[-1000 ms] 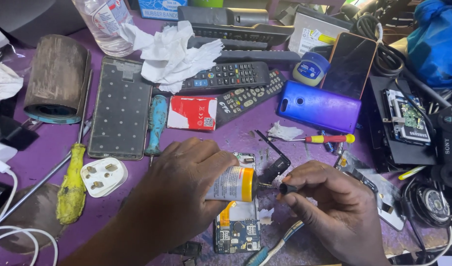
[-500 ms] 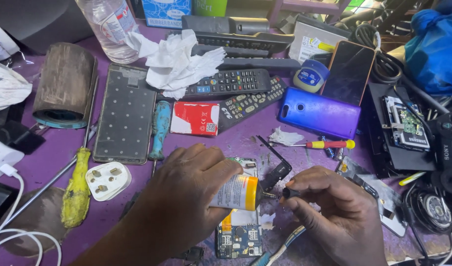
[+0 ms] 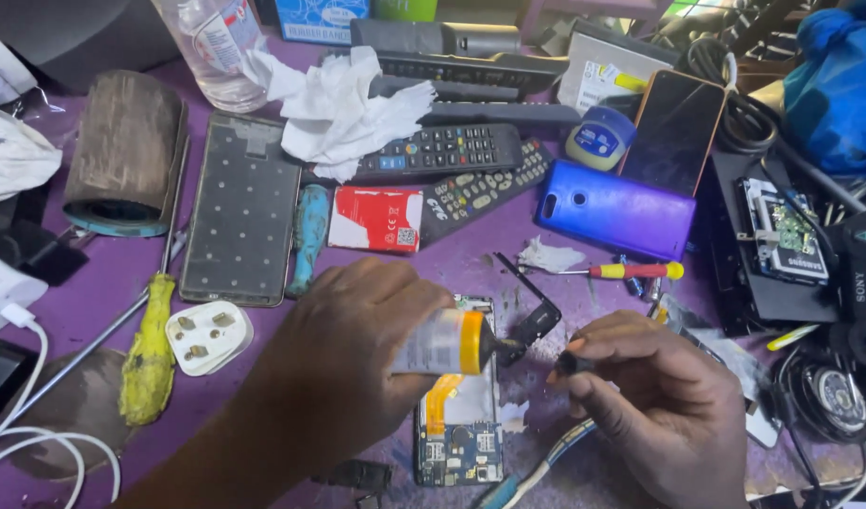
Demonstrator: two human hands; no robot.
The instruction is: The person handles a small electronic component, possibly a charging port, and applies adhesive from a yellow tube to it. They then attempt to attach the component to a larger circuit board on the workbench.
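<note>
Cluttered purple surface (image 3: 508,273), phone parts everywhere. Left hand (image 3: 353,363) at lower centre is closed around a small glue tube (image 3: 444,342) with an orange band, dark nozzle pointing right. Right hand (image 3: 664,401) at lower right pinches a small black cap (image 3: 569,362) between its fingertips, just beside the nozzle. Opened phone board (image 3: 459,429) lies under the tube. Blue phone (image 3: 614,207) sits upper right, remotes (image 3: 442,149) upper centre, yellow screwdriver (image 3: 148,358) and white plug (image 3: 206,336) at left.

Hands (image 3: 357,368) hide much of the opened phone (image 3: 458,429).
</note>
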